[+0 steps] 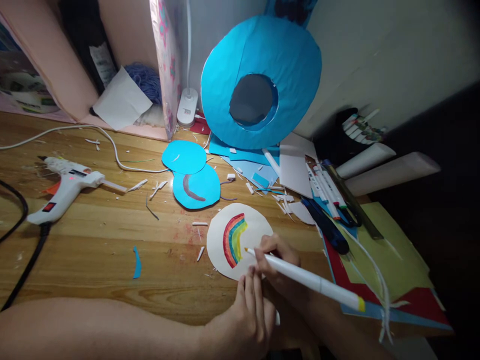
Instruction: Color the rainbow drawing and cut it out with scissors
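Observation:
My right hand (279, 260) is closed around a white marker (311, 277) with a yellow end. The marker's tip is at the yellow inner edge of a rainbow (233, 240) drawn on a white paper circle (258, 220). The rainbow has red, orange, teal, green and yellow bands. My left hand (251, 312) has its fingers pressed together at the circle's lower edge, holding it against the wooden table. Part of a white thing shows beside my left palm, too hidden to name. Beyond the circle lie two overlapping blue paper circles (206, 185), one with a dark curved stroke.
A white hot glue gun (63, 192) lies at the left with its black cord. A large blue ring (217, 85) stands at the back. Several markers (326, 190), a blue-handled cutter (330, 230) and coloured paper sheets (390, 250) lie at the right. Paper scraps are scattered around.

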`<state>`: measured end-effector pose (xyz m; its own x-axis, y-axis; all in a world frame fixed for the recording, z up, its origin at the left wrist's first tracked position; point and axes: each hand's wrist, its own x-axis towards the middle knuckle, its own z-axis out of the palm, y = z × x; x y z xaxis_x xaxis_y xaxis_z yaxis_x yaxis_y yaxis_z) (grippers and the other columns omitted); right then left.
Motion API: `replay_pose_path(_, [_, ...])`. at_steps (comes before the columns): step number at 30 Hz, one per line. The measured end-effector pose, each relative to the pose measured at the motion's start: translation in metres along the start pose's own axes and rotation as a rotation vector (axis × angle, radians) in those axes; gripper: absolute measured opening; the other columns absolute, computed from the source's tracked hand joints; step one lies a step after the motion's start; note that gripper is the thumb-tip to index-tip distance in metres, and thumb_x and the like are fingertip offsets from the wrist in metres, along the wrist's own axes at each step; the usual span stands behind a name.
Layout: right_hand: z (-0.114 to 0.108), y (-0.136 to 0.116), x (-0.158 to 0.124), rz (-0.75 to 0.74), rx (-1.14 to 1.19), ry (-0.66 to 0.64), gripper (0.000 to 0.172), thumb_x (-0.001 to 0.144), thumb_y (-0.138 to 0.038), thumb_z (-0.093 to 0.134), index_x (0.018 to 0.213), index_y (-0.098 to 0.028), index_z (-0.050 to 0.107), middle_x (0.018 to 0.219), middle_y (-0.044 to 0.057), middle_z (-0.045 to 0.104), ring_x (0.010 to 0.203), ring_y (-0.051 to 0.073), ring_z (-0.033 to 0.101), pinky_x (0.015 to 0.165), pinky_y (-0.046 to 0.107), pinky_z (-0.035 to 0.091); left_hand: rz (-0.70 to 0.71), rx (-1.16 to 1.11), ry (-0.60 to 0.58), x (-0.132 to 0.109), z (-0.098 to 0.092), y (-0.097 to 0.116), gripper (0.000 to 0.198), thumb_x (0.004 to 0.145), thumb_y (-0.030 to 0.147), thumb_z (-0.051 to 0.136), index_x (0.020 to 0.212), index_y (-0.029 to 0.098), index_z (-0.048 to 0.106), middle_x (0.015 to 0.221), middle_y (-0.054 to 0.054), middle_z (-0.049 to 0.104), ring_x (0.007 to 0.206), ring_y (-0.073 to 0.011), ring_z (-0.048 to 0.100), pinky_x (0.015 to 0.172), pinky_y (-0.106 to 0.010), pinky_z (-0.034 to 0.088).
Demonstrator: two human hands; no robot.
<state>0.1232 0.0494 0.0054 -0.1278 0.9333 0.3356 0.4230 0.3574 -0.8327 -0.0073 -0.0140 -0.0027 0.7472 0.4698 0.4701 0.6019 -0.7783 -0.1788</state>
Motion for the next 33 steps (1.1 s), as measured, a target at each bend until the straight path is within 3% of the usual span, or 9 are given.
replay_pose_path(3, [-0.005, -0.002, 0.015, 0.177, 0.134, 0.075, 0.013, 0.079, -0.024, 0.065, 0.077, -0.023, 0.053, 0.065, -0.004, 0.050, 0.056, 0.011, 0.048, 0.051, 0.022, 0.040, 0.031, 0.031, 0.040, 0.000, 0.003, -0.002, 0.030, 0.084, 0.021, 0.037, 0.082, 0.004, 0.062, 0.103, -0.024, 0.069, 0.098, -0.0352, 0.067, 0.077, -0.040, 0.053])
replay_pose_path(7, [-0.011, -0.001, 0.030, 0.256, 0.155, 0.066, 0.013, 0.077, -0.027, 0.068, 0.085, -0.022, 0.059, 0.080, 0.001, 0.060, 0.070, 0.015, 0.056, 0.061, 0.025, 0.046, 0.034, 0.048, 0.034, 0.000, 0.004, -0.004, 0.029, 0.083, 0.021, 0.038, 0.079, 0.005, 0.062, 0.103, -0.023, 0.069, 0.098, -0.0346, 0.067, 0.075, -0.038, 0.055])
replay_pose_path(14, [-0.017, 0.009, 0.023, 0.302, 0.190, -0.186, 0.008, 0.079, -0.025, 0.062, 0.081, -0.021, 0.056, 0.073, -0.002, 0.056, 0.062, 0.013, 0.050, 0.054, 0.024, 0.039, 0.042, 0.057, 0.027, 0.001, 0.004, -0.005, 0.029, 0.084, 0.022, 0.040, 0.079, 0.006, 0.063, 0.101, -0.021, 0.071, 0.095, -0.0327, 0.068, 0.075, -0.036, 0.057])
replay_pose_path(20, [-0.019, 0.016, 0.025, 0.311, 0.065, -0.074, 0.013, 0.081, -0.029, 0.060, 0.076, -0.022, 0.050, 0.069, -0.004, 0.048, 0.062, 0.013, 0.045, 0.057, 0.024, 0.035, 0.029, 0.051, 0.046, -0.001, 0.007, -0.002, 0.028, 0.084, 0.024, 0.042, 0.078, 0.006, 0.062, 0.101, -0.023, 0.070, 0.095, -0.0339, 0.068, 0.074, -0.036, 0.057])
replay_pose_path(27, [-0.016, 0.015, 0.029, 0.364, 0.050, -0.066, 0.017, 0.082, -0.035, 0.059, 0.076, -0.021, 0.050, 0.069, -0.004, 0.050, 0.063, 0.013, 0.047, 0.059, 0.024, 0.037, 0.044, 0.019, 0.048, 0.002, 0.003, -0.004, 0.023, 0.081, 0.023, 0.046, 0.077, 0.006, 0.061, 0.098, -0.024, 0.070, 0.093, -0.0350, 0.068, 0.073, -0.040, 0.057])
replay_pose_path(30, [-0.017, 0.014, 0.030, 0.384, 0.066, -0.040, 0.019, 0.082, -0.037, 0.057, 0.074, -0.022, 0.049, 0.068, -0.004, 0.050, 0.062, 0.014, 0.047, 0.057, 0.024, 0.037, 0.057, 0.048, 0.047, 0.004, -0.003, -0.008, 0.019, 0.079, 0.022, 0.048, 0.077, 0.007, 0.060, 0.087, -0.022, 0.073, 0.084, -0.0341, 0.071, 0.068, -0.039, 0.058])
replay_pose_path(33, [-0.021, 0.014, 0.031, 0.401, 0.058, -0.016, 0.020, 0.082, -0.037, 0.057, 0.071, -0.022, 0.048, 0.065, -0.004, 0.049, 0.060, 0.014, 0.045, 0.054, 0.024, 0.036, -0.018, 0.090, 0.026, 0.006, -0.008, -0.009, 0.020, 0.077, 0.022, 0.048, 0.079, 0.005, 0.060, 0.070, -0.018, 0.071, 0.073, -0.0336, 0.071, 0.064, -0.040, 0.058])
